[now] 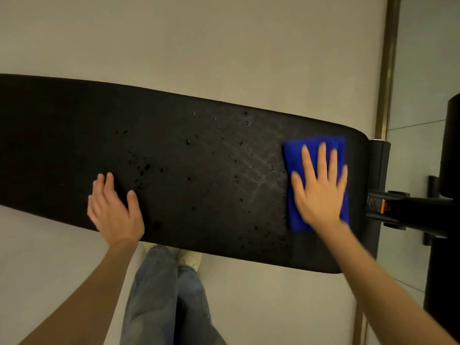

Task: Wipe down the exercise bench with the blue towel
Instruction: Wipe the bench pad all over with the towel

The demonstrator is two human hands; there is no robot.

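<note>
Droplets (144,168) of liquid dot the middle of the black padded worktop (74,135), which runs across the view from left to right; pale smeared streaks (249,155) cross its surface between the drops and the blue towel (292,155); the towel lies folded flat at the worktop's right end, just short of the rounded edge.

The right hand (319,195) lies on top of the towel, its grip spread wide, fingers straight and fanned, palm pressing the cloth onto the pad and pinching nothing; hand and cloth look slightly blurred. The left hand (114,212) rests on the near edge of the worktop, well apart from the towel; its grip is flat and relaxed, fingers close together, thumb out to the side, holding nothing.

Beyond the right end a black metal frame (408,207) with an orange label (382,205) juts out; below the near edge show jeans (154,295) and light shoes (189,257) on a pale floor (199,33).
</note>
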